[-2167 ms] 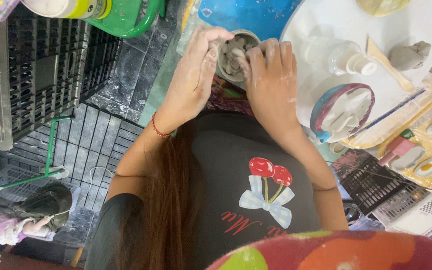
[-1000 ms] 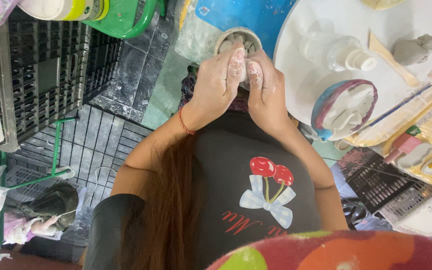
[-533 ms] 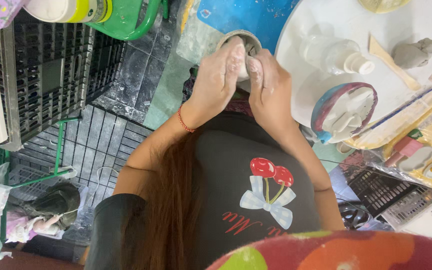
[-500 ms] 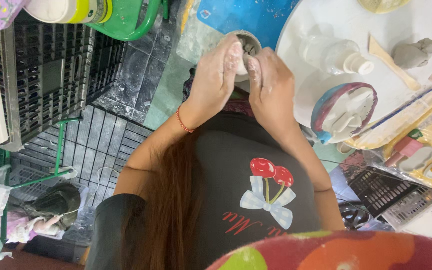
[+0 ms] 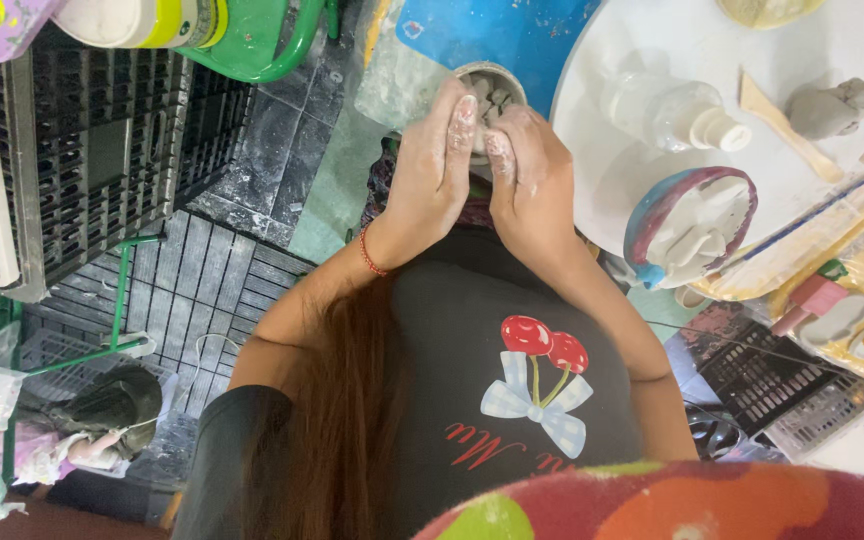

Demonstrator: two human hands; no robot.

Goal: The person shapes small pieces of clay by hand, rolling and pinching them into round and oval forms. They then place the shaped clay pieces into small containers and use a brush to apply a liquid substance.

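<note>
My left hand point(image 5: 432, 170), with a red string bracelet at the wrist, and my right hand point(image 5: 532, 180) are pressed palm to palm, fingers straight and dusted with pale clay. They hover just over a small round bowl point(image 5: 497, 82) holding grey clay bits, at the edge of a blue mat point(image 5: 492, 30). Anything between the palms is hidden.
To the right lies a round white board point(image 5: 602, 60) with a plastic bottle point(image 5: 667, 110), a wooden tool point(image 5: 777, 120), a grey clay lump point(image 5: 827, 105) and a maroon-rimmed dish point(image 5: 692, 225). Black plastic crates point(image 5: 102, 150) and a green frame point(image 5: 262, 50) stand left.
Both hands left the sides of the clay bowl and came together palm to palm above it. The view shifted slightly.
</note>
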